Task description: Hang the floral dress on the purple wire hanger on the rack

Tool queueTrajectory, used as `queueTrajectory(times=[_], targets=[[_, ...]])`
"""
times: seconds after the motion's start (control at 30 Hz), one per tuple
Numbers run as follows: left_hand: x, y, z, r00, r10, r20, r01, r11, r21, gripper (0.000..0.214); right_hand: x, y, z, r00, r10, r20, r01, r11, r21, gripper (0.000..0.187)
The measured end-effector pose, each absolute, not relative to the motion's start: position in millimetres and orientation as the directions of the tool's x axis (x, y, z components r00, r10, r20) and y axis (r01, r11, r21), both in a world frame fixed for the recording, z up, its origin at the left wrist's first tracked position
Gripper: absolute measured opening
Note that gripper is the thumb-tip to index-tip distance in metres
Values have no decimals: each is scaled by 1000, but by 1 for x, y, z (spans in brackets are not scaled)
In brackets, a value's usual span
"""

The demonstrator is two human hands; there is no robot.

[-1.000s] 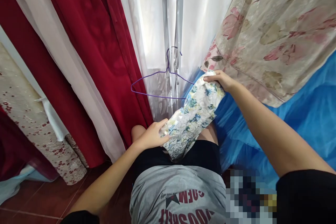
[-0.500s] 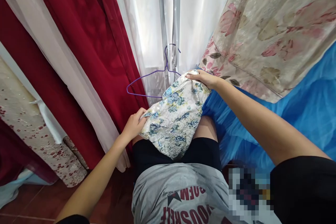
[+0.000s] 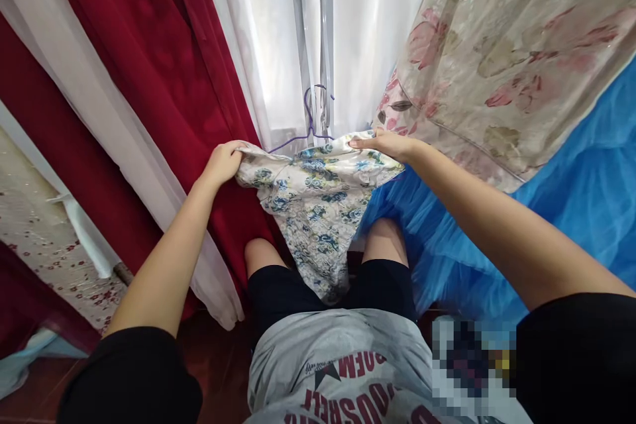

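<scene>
A white blouse (image 3: 318,195) with blue and yellow floral print hangs over a purple hanger (image 3: 309,109) in front of me. My left hand (image 3: 226,162) pinches the blouse at its left shoulder, and my right hand (image 3: 382,144) grips the right shoulder, thumb on top. The hanger's hook and upper arms show above the neckline; most of its lower part is hidden behind the cloth. The blouse's lower end hangs down between my knees, bunched to a narrow tip.
Red cloth (image 3: 183,66) and a pale drape (image 3: 99,73) hang at the left. White fabric (image 3: 377,26) with grey straps hangs behind the hanger. To the right are a floral beige garment (image 3: 497,59) and blue tulle (image 3: 462,245). The floor (image 3: 213,358) is dark red.
My left hand has moved up and left with its side of the blouse, which now covers the hanger's left arm. The right hand has stayed almost in place.
</scene>
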State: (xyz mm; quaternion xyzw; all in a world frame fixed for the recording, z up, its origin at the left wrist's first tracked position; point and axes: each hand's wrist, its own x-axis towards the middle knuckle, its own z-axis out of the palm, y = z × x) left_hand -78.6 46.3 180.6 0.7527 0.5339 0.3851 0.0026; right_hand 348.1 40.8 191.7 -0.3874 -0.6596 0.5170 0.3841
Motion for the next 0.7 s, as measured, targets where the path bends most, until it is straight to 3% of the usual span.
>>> queueTrajectory(times=[0.13, 0.23, 0.33, 0.5, 0.7], targets=[[-51, 58, 180, 76, 837, 541, 586, -477, 655, 29, 347, 36, 178, -481, 876, 38, 92, 94, -991, 29], [-39, 62, 171, 58, 779, 624, 529, -554, 643, 30, 355, 33, 164, -493, 865, -98, 98, -56, -994, 39], [-33, 59, 167, -63, 695, 716, 531, -584, 614, 30, 368, 32, 152, -464, 879, -112, 27, -112, -993, 43], [-12, 40, 175, -49, 687, 725, 607, -556, 568, 47, 382, 29, 141, -375, 925, 57, 0, 61, -998, 33], [7, 19, 182, 22, 625, 780, 697, -569, 436, 47, 390, -3, 119, -259, 920, 293, 108, 329, -938, 55]])
